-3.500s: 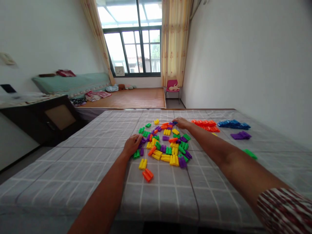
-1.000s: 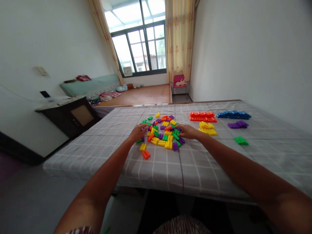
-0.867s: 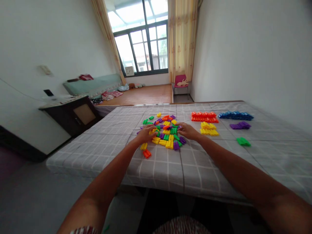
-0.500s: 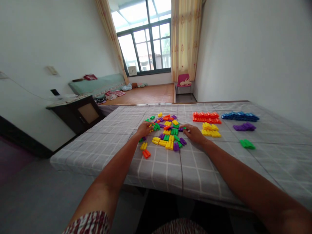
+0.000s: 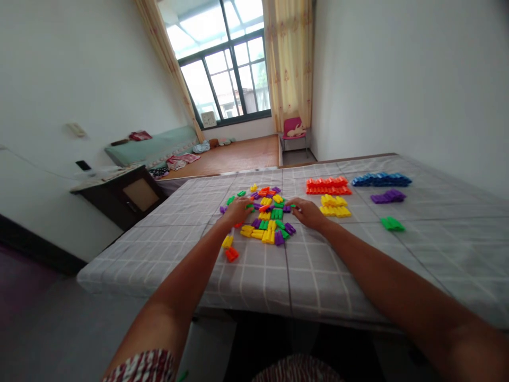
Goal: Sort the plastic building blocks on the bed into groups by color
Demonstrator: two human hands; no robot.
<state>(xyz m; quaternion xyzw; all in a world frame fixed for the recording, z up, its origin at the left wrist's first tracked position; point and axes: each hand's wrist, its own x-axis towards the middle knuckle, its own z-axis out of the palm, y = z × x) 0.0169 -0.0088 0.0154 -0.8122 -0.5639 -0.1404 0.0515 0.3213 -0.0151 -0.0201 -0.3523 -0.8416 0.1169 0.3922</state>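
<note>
A loose heap of small plastic pieces (image 5: 265, 216) in yellow, green, purple and orange lies on the checked cloth, between both hands. My left hand (image 5: 237, 211) rests at the heap's left side, its fingers curled at a green piece (image 5: 250, 208); whether it grips that piece is hard to see. On the opposite side, my right hand (image 5: 307, 212) pinches a small green plastic piece (image 5: 293, 206) between thumb and finger. Near my left wrist lie a yellow piece (image 5: 227, 242) and an orange piece (image 5: 231, 254).
Sorted by colour to the right are orange rows (image 5: 328, 186), blue rows (image 5: 382, 180), yellow rows (image 5: 335, 206), a purple group (image 5: 388, 196) and green pieces (image 5: 392, 224). The checked cloth (image 5: 262, 276) drapes over the near edge. A dark cabinet (image 5: 119, 196) stands left.
The whole view has shifted and tilted slightly. My right hand now shows a green piece at its fingertips. My left hand covers more of the heap's left side.
</note>
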